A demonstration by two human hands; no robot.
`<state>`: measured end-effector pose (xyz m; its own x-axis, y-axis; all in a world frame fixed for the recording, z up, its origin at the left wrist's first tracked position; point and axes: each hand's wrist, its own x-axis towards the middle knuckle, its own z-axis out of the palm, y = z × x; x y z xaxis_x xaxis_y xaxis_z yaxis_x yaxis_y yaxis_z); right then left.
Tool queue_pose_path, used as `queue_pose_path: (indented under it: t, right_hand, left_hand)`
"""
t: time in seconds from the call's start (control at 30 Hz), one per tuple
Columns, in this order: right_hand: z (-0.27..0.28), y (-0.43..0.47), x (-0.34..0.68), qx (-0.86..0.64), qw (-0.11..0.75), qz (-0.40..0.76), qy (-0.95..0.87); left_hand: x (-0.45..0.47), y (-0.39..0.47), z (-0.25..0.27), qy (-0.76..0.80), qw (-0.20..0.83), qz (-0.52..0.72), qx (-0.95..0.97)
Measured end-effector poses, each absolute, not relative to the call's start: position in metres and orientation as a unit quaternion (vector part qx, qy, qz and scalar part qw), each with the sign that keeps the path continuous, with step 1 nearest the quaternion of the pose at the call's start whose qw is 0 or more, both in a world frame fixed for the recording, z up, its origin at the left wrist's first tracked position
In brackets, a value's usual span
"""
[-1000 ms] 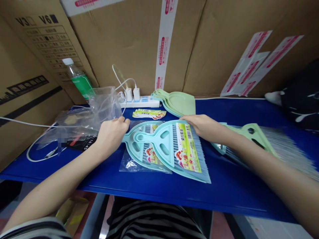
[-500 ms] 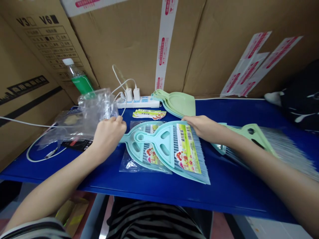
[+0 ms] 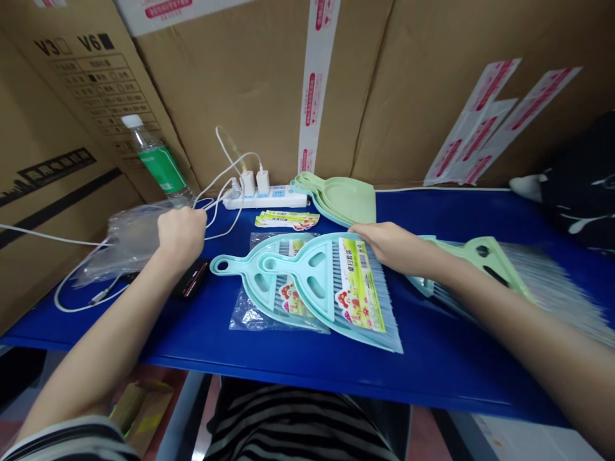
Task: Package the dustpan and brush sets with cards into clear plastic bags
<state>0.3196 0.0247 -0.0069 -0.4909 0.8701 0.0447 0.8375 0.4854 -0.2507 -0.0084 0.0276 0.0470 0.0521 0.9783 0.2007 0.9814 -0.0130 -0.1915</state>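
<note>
My right hand is closed on the upper edge of a light-blue dustpan, which has a brush and a printed label card nested on it. Under it, partly covered, lies a second blue dustpan set in a clear bag. Off to the left, my left hand forms a fist at the edge of crumpled clear plastic bags; its fingertips are hidden. A dark phone-like object lies partly under the left wrist.
Green and blue dustpans are stacked at the back, near loose label cards and a power strip with white cables. A bottle leans at the left. Brushes lie right, beyond my forearm. Cardboard walls stand behind.
My left hand has moved left, away from the dustpan handles, and the clear bag that stood up beside it now lies lower and flatter. My right hand stays on the dustpan.
</note>
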Motion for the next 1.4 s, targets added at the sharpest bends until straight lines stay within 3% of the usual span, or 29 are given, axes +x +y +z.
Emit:
queue_pose_path:
  t: [0.2,0.47,0.83,1.07,1.4]
  right_hand:
    - [-0.005,0.024,0.319,-0.504,0.083,0.109,-0.853]
    - [-0.006,0.024,0.318,-0.51,0.075,0.114,-0.849]
    - [-0.001,0.025,0.321,-0.475,0.128,0.128,-0.861]
    - [0.012,0.028,0.335,-0.5,0.113,0.144,-0.847]
    - [0.028,0.028,0.353,-0.55,0.146,0.106,-0.816]
  left_hand:
    - [0.01,0.013,0.055,-0.722,0.208,0.049,-0.658]
    - [0.028,0.0,0.035,-0.594,0.336,0.046,-0.729]
    - [0.04,-0.015,0.022,-0.45,0.3,0.037,-0.841]
    - [0.036,-0.023,0.016,-0.336,0.346,0.021,-0.876]
    - [0.039,-0.029,0.016,-0.303,0.31,0.01,-0.901]
